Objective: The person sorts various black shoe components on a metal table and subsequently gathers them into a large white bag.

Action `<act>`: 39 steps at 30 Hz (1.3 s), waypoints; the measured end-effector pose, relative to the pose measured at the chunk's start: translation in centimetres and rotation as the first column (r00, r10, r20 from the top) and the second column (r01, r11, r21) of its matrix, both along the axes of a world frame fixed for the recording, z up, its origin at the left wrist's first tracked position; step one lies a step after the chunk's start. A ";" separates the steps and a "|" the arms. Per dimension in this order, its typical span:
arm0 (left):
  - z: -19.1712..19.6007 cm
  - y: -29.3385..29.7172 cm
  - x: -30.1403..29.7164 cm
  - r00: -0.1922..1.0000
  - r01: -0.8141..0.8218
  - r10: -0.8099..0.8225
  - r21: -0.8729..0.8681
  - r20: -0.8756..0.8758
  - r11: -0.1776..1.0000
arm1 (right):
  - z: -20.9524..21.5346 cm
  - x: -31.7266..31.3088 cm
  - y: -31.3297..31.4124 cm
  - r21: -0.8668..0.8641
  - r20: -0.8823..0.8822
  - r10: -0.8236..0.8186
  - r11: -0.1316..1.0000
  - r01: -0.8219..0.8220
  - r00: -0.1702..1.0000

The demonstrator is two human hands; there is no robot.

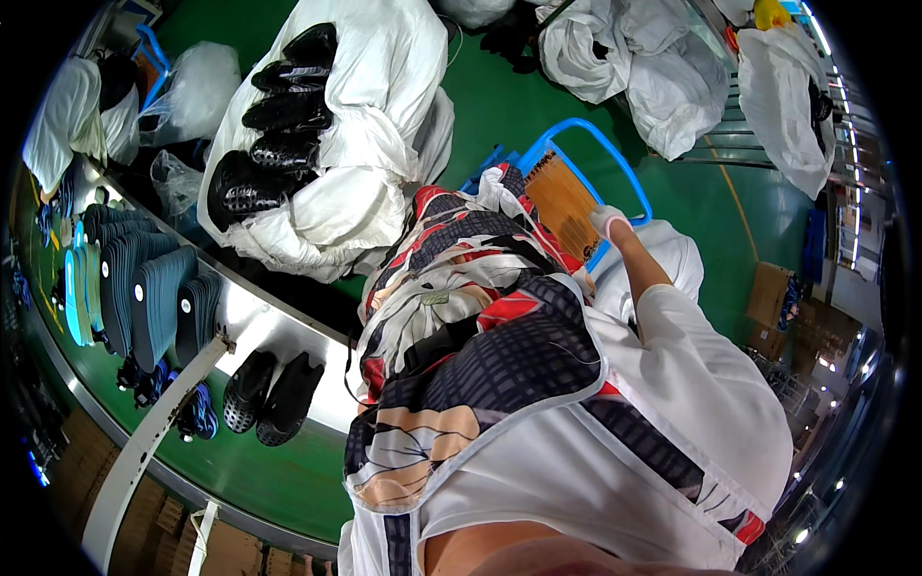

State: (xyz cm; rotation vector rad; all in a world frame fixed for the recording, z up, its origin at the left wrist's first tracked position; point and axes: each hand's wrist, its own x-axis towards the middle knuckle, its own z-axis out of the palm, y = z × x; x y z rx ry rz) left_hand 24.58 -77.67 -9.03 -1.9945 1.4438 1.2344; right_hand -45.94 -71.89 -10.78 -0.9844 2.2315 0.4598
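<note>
My right hand [609, 223], in a white glove with a pink cuff, reaches back from a white sleeve and grips the edge of a blue-framed chair [615, 158] with a brown wooden seat [562, 204]. The chair stands on the green floor behind me. My left hand is not visible; my patterned red, black and white garment and a white apron [576, 480] fill the middle of the view.
A green conveyor belt [240, 470] runs at the left with a pair of black perforated shoes [272, 392] and stacks of blue-grey soles [144, 293]. A big white sack [375, 106] carries several black shoes [283, 110]. More white sacks [663, 67] lie beyond the chair.
</note>
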 end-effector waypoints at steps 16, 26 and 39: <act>4.0 -0.4 -0.5 0.999 0.014 -0.017 0.065 0.051 0.998 | -2.4 -2.3 -3.6 -0.173 0.083 -0.284 0.940 0.294 0.955; 3.2 -1.0 0.4 0.999 0.020 -0.021 0.052 0.026 0.998 | -4.6 -0.9 -2.5 -0.179 0.174 -0.212 0.954 0.242 0.962; 1.9 -4.2 -0.5 0.993 0.120 -0.120 0.061 0.006 0.991 | -0.1 -0.4 -5.2 -0.236 0.068 -0.268 0.932 0.276 0.961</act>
